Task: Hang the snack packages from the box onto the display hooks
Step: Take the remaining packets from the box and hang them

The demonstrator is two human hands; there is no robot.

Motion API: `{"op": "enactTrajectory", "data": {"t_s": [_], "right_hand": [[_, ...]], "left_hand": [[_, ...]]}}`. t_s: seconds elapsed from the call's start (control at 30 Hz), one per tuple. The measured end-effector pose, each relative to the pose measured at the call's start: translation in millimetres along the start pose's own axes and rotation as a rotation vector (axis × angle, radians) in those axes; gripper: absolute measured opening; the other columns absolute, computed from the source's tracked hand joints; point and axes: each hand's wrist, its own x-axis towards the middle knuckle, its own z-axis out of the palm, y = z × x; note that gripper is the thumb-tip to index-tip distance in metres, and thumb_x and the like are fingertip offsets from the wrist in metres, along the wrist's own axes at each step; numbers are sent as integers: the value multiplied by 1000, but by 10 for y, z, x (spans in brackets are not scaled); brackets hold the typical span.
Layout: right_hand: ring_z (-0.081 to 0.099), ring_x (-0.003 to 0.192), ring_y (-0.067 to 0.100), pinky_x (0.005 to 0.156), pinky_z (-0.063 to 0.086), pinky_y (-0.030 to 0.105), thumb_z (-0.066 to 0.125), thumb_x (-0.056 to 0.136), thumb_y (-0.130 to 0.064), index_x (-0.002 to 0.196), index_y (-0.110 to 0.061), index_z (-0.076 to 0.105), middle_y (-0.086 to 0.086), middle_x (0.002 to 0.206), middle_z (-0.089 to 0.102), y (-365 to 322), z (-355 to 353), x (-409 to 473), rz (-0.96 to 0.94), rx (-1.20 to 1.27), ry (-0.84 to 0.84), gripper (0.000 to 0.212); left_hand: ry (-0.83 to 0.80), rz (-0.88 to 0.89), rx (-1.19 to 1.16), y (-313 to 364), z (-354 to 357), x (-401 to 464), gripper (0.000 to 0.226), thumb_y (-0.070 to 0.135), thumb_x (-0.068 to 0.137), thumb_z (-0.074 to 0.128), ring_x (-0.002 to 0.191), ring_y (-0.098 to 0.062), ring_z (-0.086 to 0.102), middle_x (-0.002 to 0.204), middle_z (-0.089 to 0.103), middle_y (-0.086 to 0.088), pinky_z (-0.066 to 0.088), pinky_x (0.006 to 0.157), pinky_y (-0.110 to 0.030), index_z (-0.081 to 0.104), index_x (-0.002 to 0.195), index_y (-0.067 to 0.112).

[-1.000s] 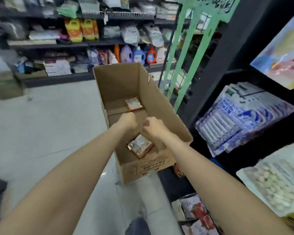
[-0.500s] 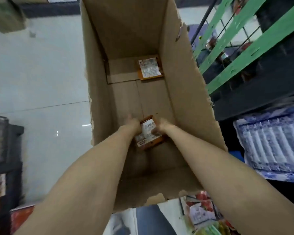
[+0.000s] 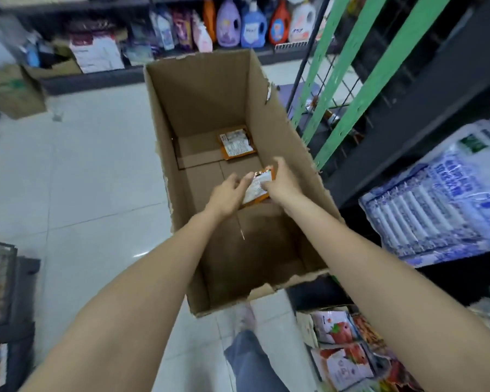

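Observation:
A tall open cardboard box [image 3: 280, 131] stands on the tiled floor in front of me. Inside it, both hands hold an orange snack package [image 3: 257, 185] with a white label, lifted off the box bottom. My left hand [image 3: 227, 193] pinches its left edge, and my right hand [image 3: 282, 182] grips its right side and top. A second orange snack package [image 3: 236, 142] lies flat at the far end of the box bottom.
A dark display rack on the right carries hanging blue-and-white packages [image 3: 441, 210]. A green metal frame [image 3: 359, 80] stands beside the box. Strawberry-printed packs [image 3: 340, 352] lie at lower right. Detergent bottles [image 3: 252, 26] line a far shelf.
Both hands went down into the box, took hold of the nearer snack package and have lifted it off the bottom. The camera view has tilted back up a little.

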Motion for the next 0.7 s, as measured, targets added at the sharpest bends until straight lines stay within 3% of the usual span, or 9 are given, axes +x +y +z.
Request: {"op": "enactTrajectory", "data": {"t_s": [0.07, 0.13, 0.23, 0.33, 0.43, 0.5, 0.53, 0.6, 0.7], "right_hand": [[53, 117, 29, 86, 54, 45, 53, 91, 1, 139, -30, 40, 4, 138, 44, -105, -250, -363, -127, 34, 100, 59], [58, 106, 28, 75, 59, 40, 51, 91, 3, 125, -19, 55, 8, 128, 50, -174, -490, -754, -171, 186, 162, 40], [63, 79, 23, 55, 58, 26, 50, 94, 4, 112, 4, 58, 19, 116, 55, -230, -777, -1480, -102, 560, 192, 20], [64, 61, 20, 49, 55, 24, 50, 97, -11, 91, 1, 57, 21, 99, 63, -218, -986, -2241, -66, 762, 228, 16], [60, 104, 25, 86, 51, 37, 35, 96, -56, 112, -15, 56, 8, 120, 59, -123, -1265, -2876, -63, 433, 259, 48], [34, 134, 26, 106, 30, 41, 27, 93, -65, 137, -19, 44, 8, 145, 39, 50, -1481, -3225, -130, 156, 414, 66], [31, 135, 23, 106, 27, 40, 29, 92, -65, 134, -22, 45, 7, 143, 38, 165, -1600, -3392, -202, 78, 521, 62], [51, 111, 11, 92, 40, 31, 41, 95, -53, 113, -20, 56, -1, 110, 54, 394, -1840, -3793, -403, 66, 736, 40], [53, 67, -4, 62, 37, 17, 52, 96, -30, 88, -15, 63, -10, 72, 58, 685, -2220, -4437, -558, 73, 968, 21]], "left_hand": [[-26, 173, -78, 200, -177, -307, 44, 64, 85, 47, 95, -18, 56, 96, 59, 3, 43, 77, -28, 55, 91, 21], [-69, 334, -34, 361, -331, -626, 48, 67, 70, 62, 96, -14, 59, 103, 63, 5, 46, 85, -29, 59, 97, 28], [-14, 623, 199, 600, -433, -1085, 43, 38, 75, 76, 98, -13, 59, 110, 65, 0, 40, 81, -18, 64, 110, 16], [127, 793, 166, 891, -408, -1618, 20, 17, 85, 68, 89, -13, 61, 99, 70, -5, 39, 73, -11, 71, 103, 8], [209, 890, 172, 1192, -252, -2108, 19, 14, 90, 60, 93, -22, 62, 95, 68, -5, 38, 76, -20, 69, 105, 5], [176, 963, 136, 1426, -98, -2459, 19, 11, 93, 56, 90, -16, 60, 96, 67, -3, 36, 74, -21, 67, 107, 6], [121, 998, 109, 1542, 0, -2622, 14, 10, 93, 55, 78, -10, 57, 89, 64, 1, 36, 69, -20, 67, 101, 11], [-21, 1060, 66, 1799, 240, -2958, 8, 14, 92, 58, 59, -2, 45, 73, 58, 3, 35, 57, -17, 60, 84, 16], [-234, 1121, -110, 2199, 700, -3477, 3, 13, 87, 65, 66, -5, 55, 74, 63, 1, 44, 64, -20, 64, 85, 13]]}}
